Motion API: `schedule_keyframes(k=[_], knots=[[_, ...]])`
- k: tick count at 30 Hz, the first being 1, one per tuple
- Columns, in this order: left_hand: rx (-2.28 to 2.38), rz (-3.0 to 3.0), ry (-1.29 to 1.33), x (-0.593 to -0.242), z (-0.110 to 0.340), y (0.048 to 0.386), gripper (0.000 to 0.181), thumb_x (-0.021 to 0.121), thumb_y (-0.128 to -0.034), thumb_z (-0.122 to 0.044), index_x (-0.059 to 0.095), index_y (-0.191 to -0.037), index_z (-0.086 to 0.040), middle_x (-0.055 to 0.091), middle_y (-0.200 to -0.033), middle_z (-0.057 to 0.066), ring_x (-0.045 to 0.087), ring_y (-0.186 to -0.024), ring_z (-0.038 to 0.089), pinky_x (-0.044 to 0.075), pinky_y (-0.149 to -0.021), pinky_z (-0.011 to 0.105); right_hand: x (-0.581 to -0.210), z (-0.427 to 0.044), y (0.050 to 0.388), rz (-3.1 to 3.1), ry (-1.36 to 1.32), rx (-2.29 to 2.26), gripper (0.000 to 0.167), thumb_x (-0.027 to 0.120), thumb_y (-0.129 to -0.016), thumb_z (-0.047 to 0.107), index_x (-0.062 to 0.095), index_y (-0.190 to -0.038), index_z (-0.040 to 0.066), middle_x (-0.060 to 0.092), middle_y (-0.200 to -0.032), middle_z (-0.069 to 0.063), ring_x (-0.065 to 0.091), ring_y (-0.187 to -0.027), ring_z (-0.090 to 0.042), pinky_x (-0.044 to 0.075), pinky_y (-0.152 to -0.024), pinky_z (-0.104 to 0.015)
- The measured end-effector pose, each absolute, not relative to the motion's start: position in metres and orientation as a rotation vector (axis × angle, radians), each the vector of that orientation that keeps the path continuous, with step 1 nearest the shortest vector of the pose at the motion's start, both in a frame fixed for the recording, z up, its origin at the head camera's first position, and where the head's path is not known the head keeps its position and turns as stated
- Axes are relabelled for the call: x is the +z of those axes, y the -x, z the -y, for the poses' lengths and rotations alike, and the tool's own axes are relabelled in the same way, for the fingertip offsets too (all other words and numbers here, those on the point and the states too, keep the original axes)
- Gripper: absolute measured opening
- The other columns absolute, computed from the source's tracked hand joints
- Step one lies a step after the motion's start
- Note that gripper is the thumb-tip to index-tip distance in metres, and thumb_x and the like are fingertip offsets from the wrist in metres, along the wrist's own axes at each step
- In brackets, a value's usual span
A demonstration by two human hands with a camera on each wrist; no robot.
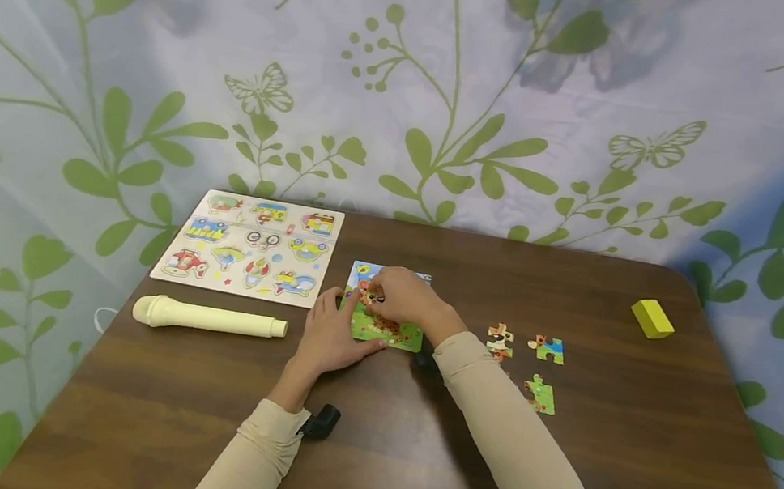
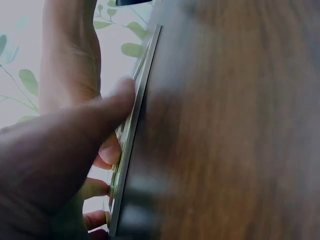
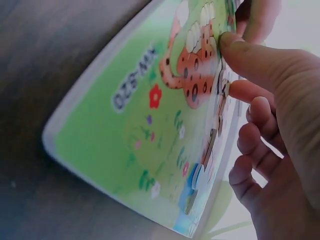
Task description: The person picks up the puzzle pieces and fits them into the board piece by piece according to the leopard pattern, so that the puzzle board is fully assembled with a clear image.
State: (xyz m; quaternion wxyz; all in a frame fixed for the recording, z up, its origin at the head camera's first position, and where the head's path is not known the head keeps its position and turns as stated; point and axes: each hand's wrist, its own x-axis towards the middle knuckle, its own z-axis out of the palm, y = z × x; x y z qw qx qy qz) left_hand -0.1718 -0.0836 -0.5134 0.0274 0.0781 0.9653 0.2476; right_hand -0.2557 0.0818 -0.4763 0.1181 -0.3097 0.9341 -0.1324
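Observation:
A small jigsaw board point(image 1: 406, 338) with a spotted animal on green grass lies flat on the table in the head view. My left hand point(image 1: 330, 341) rests at its left side, fingers spread along that side and thumb on the lower edge. Over the board, my right hand point(image 1: 405, 302) pinches a jigsaw piece point(image 3: 223, 86) between thumb and fingertips, low at the board's surface. The fingers hide most of that piece. Several loose jigsaw pieces lie to the right, among them a spotted piece point(image 1: 500, 339), a blue-and-green piece point(image 1: 549, 349) and a green piece point(image 1: 541, 395).
At the left back lies a larger vehicle puzzle board point(image 1: 244, 251), with a cream toy microphone point(image 1: 210, 318) in front of it. A yellow block point(image 1: 652, 319) sits near the table's right edge. Behind the table point(image 1: 629, 469) hangs a leaf-patterned cloth point(image 1: 470, 83).

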Motion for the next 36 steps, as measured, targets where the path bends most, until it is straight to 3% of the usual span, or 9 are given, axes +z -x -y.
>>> schedule_keyframes(k=[10, 14, 20, 26, 31, 36], knots=[[0.812, -2.990, -0.201, -0.517, 0.082, 0.168, 0.109, 0.076, -0.0776, -0.068, 0.032, -0.161, -0.013, 0.031, -0.155, 0.022, 0.029, -0.147, 0.039, 0.028, -0.120, 0.058, -0.479, -0.077, 0.255, -2.758, 0.956, -0.251, 0.015, 0.066, -0.094, 0.031, 0.066, -0.090, 0.017, 0.058, -0.090, 0.001, 0.052, -0.074, -0.015, 0.045, -0.068, -0.031], [0.806, -2.994, -0.208, -0.515, 0.081, 0.168, 0.110, 0.077, -0.0774, -0.068, 0.033, -0.161, -0.012, 0.032, -0.154, 0.023, 0.030, -0.146, 0.040, 0.029, -0.119, 0.058, -0.481, -0.076, 0.254, -2.784, 0.988, -0.200, 0.015, 0.065, -0.093, 0.031, 0.067, -0.090, 0.016, 0.060, -0.091, 0.000, 0.055, -0.078, -0.017, 0.049, -0.072, -0.032], [0.761, -3.026, -0.226, -0.514, 0.081, 0.169, 0.109, 0.076, -0.0770, -0.070, 0.033, -0.160, -0.014, 0.034, -0.152, 0.023, 0.033, -0.144, 0.039, 0.031, -0.119, 0.056, -0.479, -0.075, 0.252, -2.817, 1.034, -0.156, 0.022, 0.066, -0.093, 0.031, 0.073, -0.104, 0.013, 0.065, -0.099, -0.001, 0.059, -0.085, -0.016, 0.054, -0.081, -0.035], [0.728, -3.018, -0.227, -0.515, 0.080, 0.170, 0.109, 0.075, -0.0776, -0.071, 0.029, -0.163, -0.022, 0.034, -0.150, 0.022, 0.034, -0.142, 0.038, 0.032, -0.118, 0.055, -0.477, -0.077, 0.250, -2.790, 1.028, -0.265, 0.023, 0.066, -0.092, 0.026, 0.074, -0.108, 0.012, 0.064, -0.095, -0.001, 0.053, -0.078, -0.016, 0.049, -0.075, -0.034], [0.729, -3.021, -0.239, -0.517, 0.078, 0.172, 0.109, 0.074, -0.0776, -0.072, 0.031, -0.162, -0.020, 0.034, -0.151, 0.022, 0.034, -0.142, 0.039, 0.033, -0.116, 0.056, -0.477, -0.086, 0.250, -2.792, 1.007, -0.283, 0.023, 0.069, -0.096, 0.033, 0.074, -0.109, 0.015, 0.061, -0.091, 0.002, 0.053, -0.078, -0.013, 0.049, -0.074, -0.032], [0.663, -3.026, -0.220, -0.520, 0.080, 0.174, 0.110, 0.071, -0.0773, -0.076, 0.030, -0.162, -0.019, 0.032, -0.153, 0.022, 0.032, -0.144, 0.039, 0.032, -0.118, 0.056, -0.477, -0.093, 0.248, -2.797, 0.957, -0.319, 0.021, 0.074, -0.094, 0.040, 0.071, -0.096, 0.019, 0.057, -0.085, 0.003, 0.049, -0.073, -0.011, 0.043, -0.066, -0.027]])
